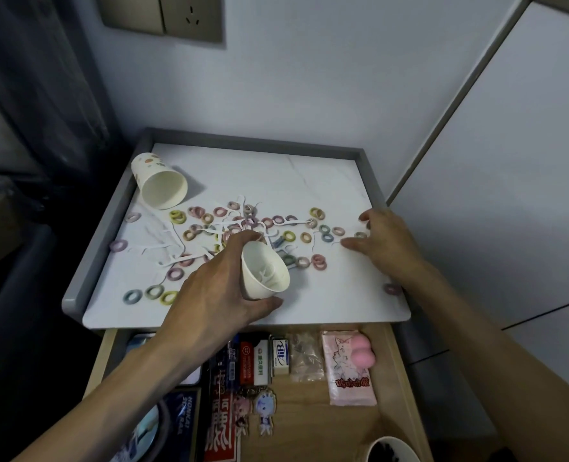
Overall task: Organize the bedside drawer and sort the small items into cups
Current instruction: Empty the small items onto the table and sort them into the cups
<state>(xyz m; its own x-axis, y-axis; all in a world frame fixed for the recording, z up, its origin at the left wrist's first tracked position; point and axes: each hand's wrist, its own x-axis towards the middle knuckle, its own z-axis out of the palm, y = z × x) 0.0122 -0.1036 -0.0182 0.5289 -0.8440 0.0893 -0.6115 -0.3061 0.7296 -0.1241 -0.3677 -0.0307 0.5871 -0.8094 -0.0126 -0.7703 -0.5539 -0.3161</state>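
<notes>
View from above a white marble-look bedside table top (pixel 326 181) with a raised grey rim, set against a pale wall. The person's left hand (pixel 216 295) grips a plain white paper cup (pixel 266 273), fingers and thumb curled round its side. The cup is tilted with its mouth toward the viewer, above the near middle of the top, and a few white floss picks lie inside it. The right hand (pixel 388 243) reaches over the right side of the top with its fingers spread apart and fairly straight, holding nothing. Its fingertips are down among the small items there. Many small hair ties (pixel 320 261) in pink, yellow, green and blue are scattered across the middle of the top, mixed with loose white floss picks (pixel 163 246). A second paper cup (pixel 161 188), patterned with spots, lies on its side at the far left near the rim, its mouth facing the scatter. Below the near edge, the wooden drawer (pixel 310 421) stands open. It holds a white eraser (pixel 280 356), small boxes, a pink packet (pixel 346 375) and two character keychains (pixel 264 411).
</notes>
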